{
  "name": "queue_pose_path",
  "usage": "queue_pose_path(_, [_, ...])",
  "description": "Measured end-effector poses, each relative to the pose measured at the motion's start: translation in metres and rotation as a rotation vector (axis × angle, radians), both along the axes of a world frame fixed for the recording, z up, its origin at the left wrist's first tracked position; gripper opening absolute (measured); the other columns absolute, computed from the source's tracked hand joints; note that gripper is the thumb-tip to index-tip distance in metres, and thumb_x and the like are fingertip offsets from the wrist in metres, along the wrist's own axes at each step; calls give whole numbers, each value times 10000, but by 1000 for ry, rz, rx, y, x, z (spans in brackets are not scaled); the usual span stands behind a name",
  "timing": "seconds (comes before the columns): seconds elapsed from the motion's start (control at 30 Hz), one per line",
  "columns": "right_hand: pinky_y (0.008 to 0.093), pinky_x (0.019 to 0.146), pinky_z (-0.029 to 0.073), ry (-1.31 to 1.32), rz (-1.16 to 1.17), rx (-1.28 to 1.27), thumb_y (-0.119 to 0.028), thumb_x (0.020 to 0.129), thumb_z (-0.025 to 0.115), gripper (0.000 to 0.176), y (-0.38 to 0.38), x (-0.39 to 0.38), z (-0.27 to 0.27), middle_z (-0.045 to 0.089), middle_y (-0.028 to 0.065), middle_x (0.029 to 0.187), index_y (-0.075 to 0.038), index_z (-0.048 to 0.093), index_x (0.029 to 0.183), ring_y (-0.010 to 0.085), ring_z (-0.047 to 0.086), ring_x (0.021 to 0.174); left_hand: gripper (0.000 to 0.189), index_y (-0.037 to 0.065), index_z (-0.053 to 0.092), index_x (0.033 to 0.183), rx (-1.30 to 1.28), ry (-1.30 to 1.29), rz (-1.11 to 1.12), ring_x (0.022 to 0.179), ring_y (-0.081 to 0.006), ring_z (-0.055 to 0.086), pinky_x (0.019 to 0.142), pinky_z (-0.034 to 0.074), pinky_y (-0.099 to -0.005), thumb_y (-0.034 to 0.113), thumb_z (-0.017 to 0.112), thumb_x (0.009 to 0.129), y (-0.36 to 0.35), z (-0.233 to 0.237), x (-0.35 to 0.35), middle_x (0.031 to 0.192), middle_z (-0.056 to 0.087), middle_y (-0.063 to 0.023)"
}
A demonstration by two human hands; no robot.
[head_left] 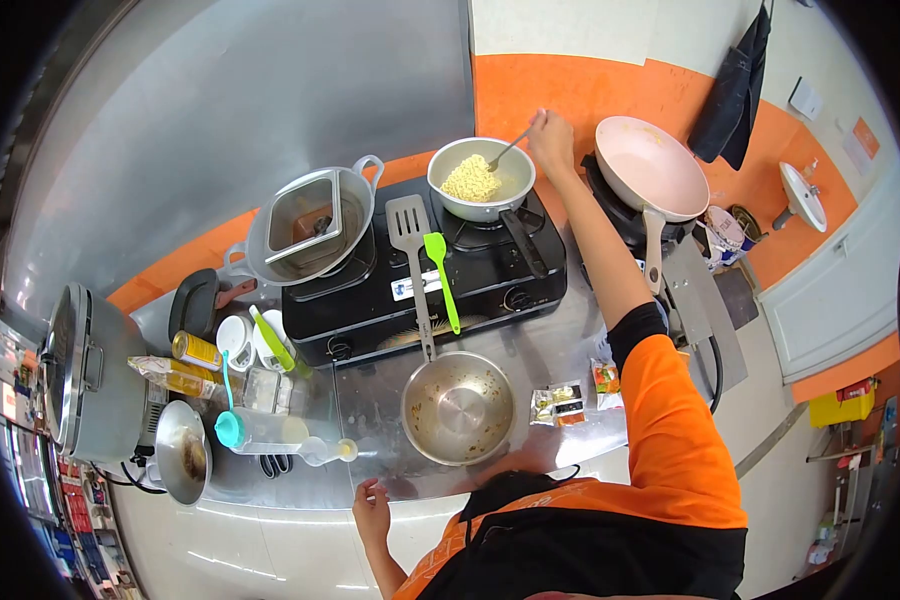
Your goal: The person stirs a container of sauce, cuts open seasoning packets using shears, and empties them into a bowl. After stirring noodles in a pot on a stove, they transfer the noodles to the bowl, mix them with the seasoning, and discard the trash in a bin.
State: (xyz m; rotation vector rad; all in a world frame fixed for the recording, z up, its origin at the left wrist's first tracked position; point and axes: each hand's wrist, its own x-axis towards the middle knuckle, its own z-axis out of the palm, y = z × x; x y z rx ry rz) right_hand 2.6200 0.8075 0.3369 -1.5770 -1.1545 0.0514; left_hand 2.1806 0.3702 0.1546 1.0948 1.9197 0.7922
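Note:
My right hand [552,142] is closed around the handle of a fork [510,148], reaching over the far side of the stove. The fork's tip meets a clump of instant noodles [471,179] inside a small saucepan [443,160], whose black handle points toward me. That saucepan rests on the right burner of a black gas stove [390,322]. Low beside the front edge of the counter hangs my left hand [372,508], fingers loosely bent and nothing visible in them. An oil-stained steel pan [460,408] lies on the counter in front of the stove.
A slotted turner [406,222] and a green spatula [440,262] lie across the stove. The left burner holds a two-handled pot [355,225]. At right stands a pink frying pan [650,160]. Seasoning packets [558,406], a squeeze bottle [265,432] and a wok [182,455] are on the counter.

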Motion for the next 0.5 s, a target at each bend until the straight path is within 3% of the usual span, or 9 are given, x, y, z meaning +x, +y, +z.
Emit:
queue_pose_path(0.27, [469, 646, 448, -243, 102, 88, -221, 905, 406, 340, -26, -54, 38, 591, 235, 700, 17, 578, 732, 400, 582, 701, 229, -16, 551, 1027, -6, 42, 7, 666, -163, 610, 608, 473, -261, 132, 498, 862, -8, 0, 1, 792, 621, -101])
queue_pose_path(0.5, [473, 640, 451, -386, 251, 68, -209, 914, 402, 296, -44, -90, 35, 591, 234, 730, 21, 532, 782, 400, 580, 695, 240, -13, 554, 1031, -28, 95, 0, 668, -162, 608, 614, 468, -260, 155, 506, 866, -12, -4, 1, 785, 624, -98])
